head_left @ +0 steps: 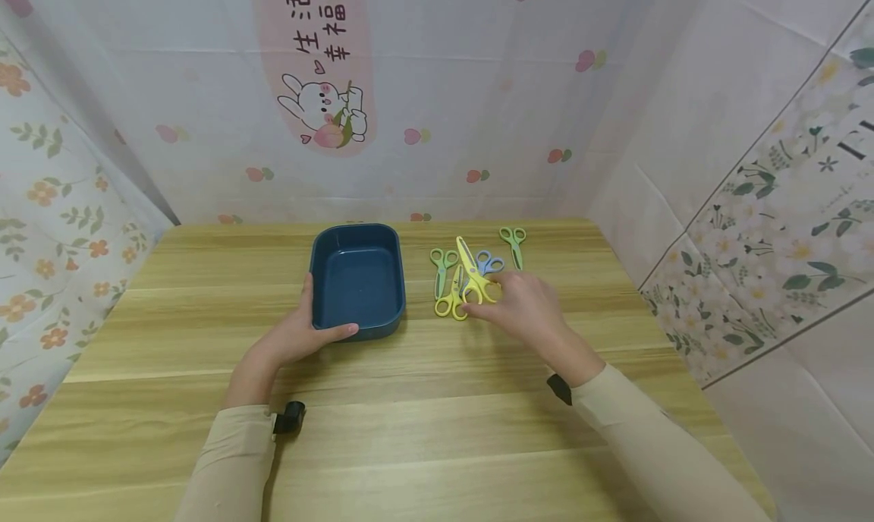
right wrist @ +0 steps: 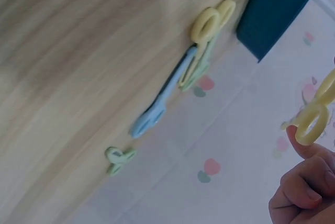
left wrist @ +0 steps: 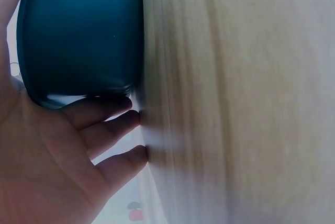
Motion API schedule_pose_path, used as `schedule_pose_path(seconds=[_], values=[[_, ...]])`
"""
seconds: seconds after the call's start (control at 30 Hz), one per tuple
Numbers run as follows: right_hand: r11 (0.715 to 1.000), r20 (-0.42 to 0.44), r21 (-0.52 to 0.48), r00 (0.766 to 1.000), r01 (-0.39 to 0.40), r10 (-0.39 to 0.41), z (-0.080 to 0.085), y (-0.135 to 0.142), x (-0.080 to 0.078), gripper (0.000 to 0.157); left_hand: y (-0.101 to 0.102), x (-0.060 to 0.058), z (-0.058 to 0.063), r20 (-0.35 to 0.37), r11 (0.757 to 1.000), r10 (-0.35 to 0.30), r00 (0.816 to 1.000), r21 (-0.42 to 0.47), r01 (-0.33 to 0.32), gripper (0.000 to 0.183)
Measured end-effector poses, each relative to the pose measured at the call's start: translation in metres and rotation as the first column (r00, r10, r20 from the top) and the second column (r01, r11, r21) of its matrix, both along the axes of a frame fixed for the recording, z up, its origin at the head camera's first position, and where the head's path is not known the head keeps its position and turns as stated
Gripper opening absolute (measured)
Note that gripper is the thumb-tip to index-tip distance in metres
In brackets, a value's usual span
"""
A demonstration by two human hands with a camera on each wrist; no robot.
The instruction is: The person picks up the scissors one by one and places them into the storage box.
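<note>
My left hand [head_left: 293,328] spreads round the near left corner of a dark blue rectangular bin [head_left: 360,279], thumb along its near side and fingers along its left side. In the left wrist view, straight fingers lie beside the bin's wall, several tips at the tabletop. My right hand [head_left: 522,306] pinches yellow scissors [head_left: 470,262] by the handles, raised over the other scissors, blades pointing away. Under them lie another yellow pair [head_left: 454,298], green scissors [head_left: 440,275] and blue scissors [head_left: 488,262], partly covered. The right wrist view shows the held yellow handle loops [right wrist: 312,124] at a fingertip.
Another pair of green scissors [head_left: 514,241] lies apart at the back right, near my right hand. The wood-grain table [head_left: 410,431] meets a printed curtain [head_left: 423,165] at its back edge, with more patterned cloth [head_left: 785,241] along the right side.
</note>
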State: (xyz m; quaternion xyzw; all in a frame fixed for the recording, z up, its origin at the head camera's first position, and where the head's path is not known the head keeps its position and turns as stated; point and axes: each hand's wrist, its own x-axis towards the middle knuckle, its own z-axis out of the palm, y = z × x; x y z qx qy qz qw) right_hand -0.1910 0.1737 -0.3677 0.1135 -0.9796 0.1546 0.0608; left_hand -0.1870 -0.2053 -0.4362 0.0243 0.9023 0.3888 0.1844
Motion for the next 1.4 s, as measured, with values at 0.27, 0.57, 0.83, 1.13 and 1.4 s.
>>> schedule_pose_path(seconds=[0.27, 0.57, 0.83, 1.13, 1.4], values=[[1.0, 0.001, 0.01, 1.0, -0.024, 0.024, 0.008, -0.019, -0.006, 0.066, -0.001, 0.001, 0.0, 0.002, 1.0, 0.0, 1.0, -0.007, 0.0, 0.144], [0.997, 0.004, -0.055, 0.998, -0.06, 0.061, 0.019, -0.047, -0.015, 0.065, -0.002, 0.001, -0.002, -0.003, 1.0, -0.002, 1.0, -0.009, 0.002, 0.144], [0.99, 0.005, -0.1, 0.995, -0.098, 0.099, 0.027, -0.074, -0.019, 0.073, -0.002, 0.0, -0.003, -0.012, 1.0, 0.003, 1.0, 0.014, -0.003, 0.143], [0.933, 0.032, -0.347, 0.994, -0.091, 0.109, 0.02, -0.103, -0.026, 0.072, -0.001, 0.001, -0.002, -0.012, 1.0, 0.003, 1.0, 0.003, -0.003, 0.144], [0.919, 0.042, -0.369, 0.986, -0.136, 0.163, 0.002, -0.12, -0.03, 0.069, 0.0, 0.0, 0.0, -0.013, 1.0, 0.008, 1.0, 0.004, -0.008, 0.143]])
